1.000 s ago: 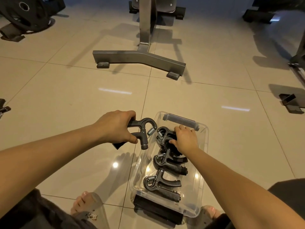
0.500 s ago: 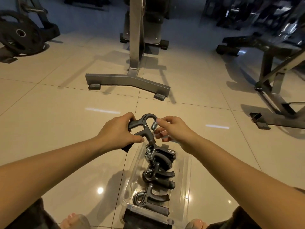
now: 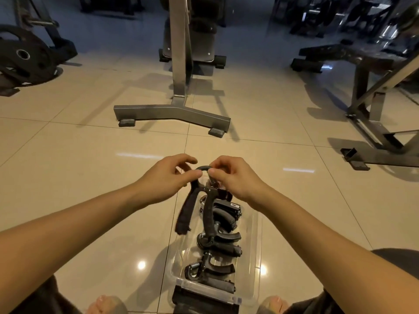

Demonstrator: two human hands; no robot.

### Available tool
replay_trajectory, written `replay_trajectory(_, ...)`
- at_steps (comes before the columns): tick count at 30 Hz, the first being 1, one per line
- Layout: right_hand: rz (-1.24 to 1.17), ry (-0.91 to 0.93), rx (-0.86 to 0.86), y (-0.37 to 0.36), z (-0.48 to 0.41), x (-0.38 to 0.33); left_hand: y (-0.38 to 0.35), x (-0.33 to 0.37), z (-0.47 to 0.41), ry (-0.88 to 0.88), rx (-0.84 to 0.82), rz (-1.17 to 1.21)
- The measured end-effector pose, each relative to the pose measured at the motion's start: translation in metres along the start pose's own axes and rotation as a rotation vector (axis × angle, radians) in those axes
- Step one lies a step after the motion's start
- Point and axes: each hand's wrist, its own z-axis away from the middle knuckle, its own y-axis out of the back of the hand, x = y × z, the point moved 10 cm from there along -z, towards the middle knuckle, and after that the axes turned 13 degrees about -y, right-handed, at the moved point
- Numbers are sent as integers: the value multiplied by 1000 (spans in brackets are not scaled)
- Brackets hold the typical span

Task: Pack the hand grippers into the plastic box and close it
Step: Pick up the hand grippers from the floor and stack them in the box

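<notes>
Hand gripper (image 3: pixel 209 209) hangs handles-down over the far end of the plastic box (image 3: pixel 258 241), its top loop pinched on the left by the left hand (image 3: pixel 163 181) and on the right by the right hand (image 3: pixel 237 180). Box contents: packed grippers (image 3: pixel 218 242) in a near-to-far row (count unclear). Left handle blurred; box's far end hidden behind the hands.

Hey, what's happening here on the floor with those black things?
A person is filling a clear plastic box on the tiled floor. The left hand and right hand both pinch the top loop of one hand gripper, holding it above the box with its handles hanging down. Several packed grippers already lie inside the open box.
</notes>
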Motion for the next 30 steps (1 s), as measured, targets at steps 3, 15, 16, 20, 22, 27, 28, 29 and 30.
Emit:
replay_trajectory(3, 168, 106, -37, -12, 7, -13, -4, 9, -2, -48, -91, 33)
replay_trajectory(15, 215, 112, 109, 15, 2, -14, 20, -11, -4, 42, 122, -13)
replay_trajectory(16, 244, 110, 148, 19, 2, -13, 24, -17, -4, 71, 152, 14)
replay_trajectory(20, 399, 96, 155, 8, 5, -4, 27, -40, 1, 231, 241, 205)
replay_trajectory(22, 575, 116, 153, -3, 8, -1, 20, -47, 4, 286, 248, 323)
replay_trajectory(27, 852, 200, 227, -7, 15, -3, -4, -48, 7, 339, 203, 500)
replay_trajectory(28, 850, 195, 212, -7, 14, 0, -8, -47, 7, 336, 205, 520)
replay_trajectory(29, 849, 196, 202, -7, 14, 2, -11, -46, 7, 333, 215, 539)
replay_trajectory(30, 858, 200, 198, -6, 14, 3, -14, -46, 7, 330, 225, 557)
